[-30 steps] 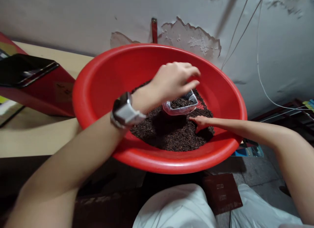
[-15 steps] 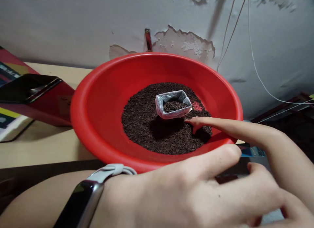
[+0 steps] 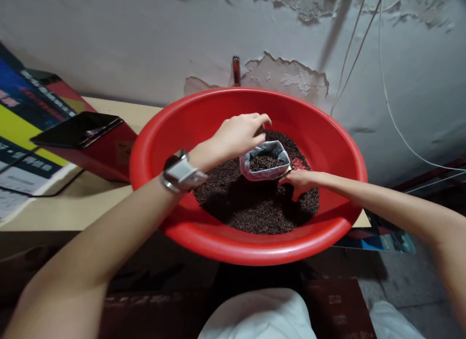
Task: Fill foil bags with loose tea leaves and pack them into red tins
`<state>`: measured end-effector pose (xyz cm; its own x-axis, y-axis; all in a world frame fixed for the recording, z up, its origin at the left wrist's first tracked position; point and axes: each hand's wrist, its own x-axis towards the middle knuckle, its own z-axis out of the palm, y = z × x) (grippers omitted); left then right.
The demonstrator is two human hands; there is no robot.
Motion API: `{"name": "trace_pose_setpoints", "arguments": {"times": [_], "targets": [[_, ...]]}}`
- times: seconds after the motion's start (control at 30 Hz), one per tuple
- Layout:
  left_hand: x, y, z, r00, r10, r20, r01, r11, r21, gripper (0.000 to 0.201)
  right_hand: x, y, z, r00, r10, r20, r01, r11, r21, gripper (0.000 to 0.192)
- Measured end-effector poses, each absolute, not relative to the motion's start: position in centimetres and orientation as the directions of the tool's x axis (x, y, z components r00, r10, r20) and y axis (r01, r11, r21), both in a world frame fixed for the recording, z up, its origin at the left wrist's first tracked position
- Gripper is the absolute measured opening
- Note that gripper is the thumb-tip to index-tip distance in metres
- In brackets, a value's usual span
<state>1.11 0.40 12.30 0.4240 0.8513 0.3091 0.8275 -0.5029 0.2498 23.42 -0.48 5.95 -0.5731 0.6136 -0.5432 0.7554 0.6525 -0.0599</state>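
Note:
A wide red plastic basin (image 3: 255,251) holds a bed of dark loose tea leaves (image 3: 251,217). On them is a small rectangular container (image 3: 264,174) lined with a clear plastic bag, partly filled with the same leaves. My left hand (image 3: 242,132), with a watch (image 3: 182,174) on the wrist, hovers at the container's far left corner. Its fingers are bent and apart, with nothing visible in them. My right hand (image 3: 300,181) is low over the leaves at the container's near right corner. Its fingers are spread; whether they touch the container, I cannot tell.
At the left, an open-topped red box with a black rim (image 3: 91,140) stands beside a printed carton (image 3: 25,149) on the pale tabletop (image 3: 91,208). Behind the basin rises a peeling wall (image 3: 145,42). Cables (image 3: 389,106) hang at the right.
My left hand has swung from close in front of the camera, out over the basin to the container. My right hand stays near the container's corner. The view has tilted and shifted.

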Motion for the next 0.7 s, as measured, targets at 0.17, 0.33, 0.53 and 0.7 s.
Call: {"name": "trace_pose_setpoints", "arguments": {"times": [0.17, 0.33, 0.53, 0.7], "targets": [[-1.8, 6.4, 9.4, 0.154, 0.934, 0.321, 0.904, -0.265, 0.337, 0.04, 22.2, 1.4, 10.3, -0.571, 0.633, -0.523, 0.721, 0.692, 0.05, 0.064], [-3.6, 7.3, 6.9, 0.121, 0.959, 0.255, 0.912, -0.208, 0.352, 0.04, 20.2, 2.3, 16.3, -0.623, 0.736, -0.264, 0.747, 0.66, 0.079, 0.052], [-3.1, 7.0, 6.9, 0.094, 0.949, 0.3, 0.913, -0.202, 0.353, 0.039, 16.8, 5.1, 16.9, -0.665, 0.726, -0.174, 0.727, 0.683, 0.071, 0.055], [-3.3, 7.0, 7.4, 0.047, 0.941, 0.335, 0.91, -0.179, 0.375, 0.038, 16.2, 6.0, 15.7, -0.696, 0.698, -0.165, 0.702, 0.711, 0.047, 0.057]]}}
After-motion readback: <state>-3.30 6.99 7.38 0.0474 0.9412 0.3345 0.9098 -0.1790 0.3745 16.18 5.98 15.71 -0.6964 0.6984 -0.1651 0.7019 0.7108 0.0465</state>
